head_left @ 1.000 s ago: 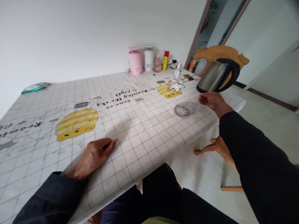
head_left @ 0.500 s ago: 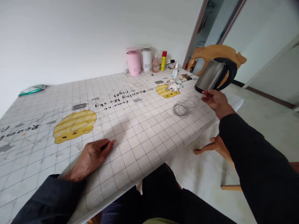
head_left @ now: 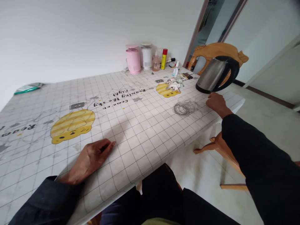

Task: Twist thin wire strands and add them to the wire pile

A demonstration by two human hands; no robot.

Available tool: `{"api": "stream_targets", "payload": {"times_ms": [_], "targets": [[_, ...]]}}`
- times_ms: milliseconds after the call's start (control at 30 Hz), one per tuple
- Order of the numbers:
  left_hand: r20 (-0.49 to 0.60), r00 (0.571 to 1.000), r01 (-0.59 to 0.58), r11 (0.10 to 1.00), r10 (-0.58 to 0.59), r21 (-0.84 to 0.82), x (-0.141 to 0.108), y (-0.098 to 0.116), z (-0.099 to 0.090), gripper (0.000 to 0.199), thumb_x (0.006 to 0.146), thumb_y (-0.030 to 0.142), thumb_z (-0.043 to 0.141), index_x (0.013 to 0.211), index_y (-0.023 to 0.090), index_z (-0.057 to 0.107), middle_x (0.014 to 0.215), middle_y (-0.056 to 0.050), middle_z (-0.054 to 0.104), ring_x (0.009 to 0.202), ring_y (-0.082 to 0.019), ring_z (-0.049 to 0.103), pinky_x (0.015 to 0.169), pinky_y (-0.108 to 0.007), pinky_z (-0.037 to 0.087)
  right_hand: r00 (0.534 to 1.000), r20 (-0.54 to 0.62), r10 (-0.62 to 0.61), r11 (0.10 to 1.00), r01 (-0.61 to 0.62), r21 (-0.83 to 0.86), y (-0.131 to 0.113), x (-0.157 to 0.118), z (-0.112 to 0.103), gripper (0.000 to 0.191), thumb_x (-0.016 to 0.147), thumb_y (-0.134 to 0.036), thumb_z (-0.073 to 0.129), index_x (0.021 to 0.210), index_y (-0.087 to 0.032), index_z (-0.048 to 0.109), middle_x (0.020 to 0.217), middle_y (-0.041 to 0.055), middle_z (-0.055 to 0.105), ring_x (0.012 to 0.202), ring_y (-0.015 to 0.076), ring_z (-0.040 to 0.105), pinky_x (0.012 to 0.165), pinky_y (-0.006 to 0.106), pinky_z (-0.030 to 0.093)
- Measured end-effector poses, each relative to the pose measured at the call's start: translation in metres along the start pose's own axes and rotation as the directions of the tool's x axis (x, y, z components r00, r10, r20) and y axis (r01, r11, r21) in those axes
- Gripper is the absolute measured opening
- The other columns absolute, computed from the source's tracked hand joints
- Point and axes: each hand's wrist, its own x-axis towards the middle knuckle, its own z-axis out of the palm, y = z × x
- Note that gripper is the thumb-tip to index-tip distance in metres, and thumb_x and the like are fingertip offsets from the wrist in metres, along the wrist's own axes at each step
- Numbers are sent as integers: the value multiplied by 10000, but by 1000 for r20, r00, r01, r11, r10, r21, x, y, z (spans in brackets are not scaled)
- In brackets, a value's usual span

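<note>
On the checked tablecloth rests my left hand, its fingers curled in and nothing visible in them. My right hand is closed in a fist over the table's right part, just in front of a metal kettle with a black handle. What the fist holds, if anything, is hidden. A loose coil of thin grey wire lies to the left of that hand, its faint outer loops spreading toward the fingers. Behind the coil is a crumpled pale glove.
Along the wall stand a pink device, a white device, a pinkish bottle and a yellow can with a red cap. A small clear bottle is nearer. A green packet lies far left. Behind the kettle is a wooden chair.
My right hand has drawn slightly right and closed into a fist, away from the kettle's base. The wire's outer loops sit closer to the coil. My left hand has stayed put.
</note>
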Motion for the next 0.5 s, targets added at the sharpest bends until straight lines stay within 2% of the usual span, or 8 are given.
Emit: {"api": "stream_targets", "payload": {"times_ms": [67, 100, 167, 233, 300, 367, 433, 500], "targets": [[5, 1000, 2, 1000, -2, 3, 0, 0, 0, 454, 1045, 564, 548, 748, 221, 567, 648, 14, 550, 606, -155, 454, 581, -289, 367, 997, 22, -69, 989, 71, -133, -4, 6, 1, 532, 931, 20, 642, 1460, 64, 614, 1342, 474, 636, 1198, 373, 650, 885, 445, 395], [7, 1000, 5, 1000, -5, 4, 0, 0, -1, 456, 1048, 566, 551, 751, 221, 566, 648, 16, 550, 607, -154, 455, 582, -289, 367, 991, 57, -118, 977, 126, -172, -8, 9, 1, 569, 927, 33, 645, 1496, 27, 615, 1396, 457, 618, 1244, 368, 621, 902, 442, 375], [13, 1000, 9, 1000, -9, 5, 0, -1, -1, 457, 1053, 569, 552, 755, 223, 566, 649, 17, 548, 610, -155, 458, 581, -289, 365, 959, 161, -234, 936, 267, -231, -15, 16, 2, 530, 932, 59, 630, 1439, -77, 706, 1438, 369, 643, 1260, 314, 600, 915, 410, 352], [13, 1000, 12, 1000, -12, 6, -1, -1, -1, 453, 1052, 568, 553, 757, 224, 570, 652, 16, 550, 613, -158, 467, 580, -289, 367, 911, 270, -311, 886, 381, -264, -22, 24, 1, 416, 944, 65, 622, 1269, -122, 802, 1383, 298, 702, 1206, 267, 613, 902, 387, 347], [15, 1000, 18, 1000, -18, 2, -1, 0, 0, 445, 1048, 566, 554, 763, 226, 578, 657, 14, 557, 612, -160, 476, 576, -289, 368, 878, 348, -328, 849, 436, -300, -25, 33, -2, 294, 961, 45, 631, 1107, -104, 837, 1290, 289, 745, 1118, 257, 640, 882, 389, 354], [15, 1000, 27, 1000, -27, -8, -1, 1, 0, 444, 1046, 570, 556, 766, 226, 582, 660, 14, 561, 610, -161, 480, 567, -288, 364, 861, 398, -316, 827, 456, -330, -24, 40, -7, 241, 976, 29, 629, 1024, -79, 840, 1222, 294, 767, 1035, 250, 664, 867, 392, 369], [13, 999, 33, 999, -33, -12, 0, 2, 0, 447, 1046, 578, 557, 772, 226, 583, 665, 14, 567, 607, -160, 479, 559, -285, 360, 852, 426, -305, 818, 463, -341, -20, 48, -15, 274, 977, 42, 607, 1058, -75, 841, 1244, 280, 776, 1009, 236, 678, 869, 381, 388], [8, 1000, 30, 1000, -30, -5, 1, 2, 0, 446, 1045, 582, 560, 777, 226, 584, 670, 15, 574, 601, -156, 482, 556, -283, 362, 850, 433, -301, 820, 463, -337, -16, 53, -23, 366, 970, 70, 572, 1170, -86, 835, 1322, 257, 768, 1049, 226, 684, 891, 364, 405]]}}
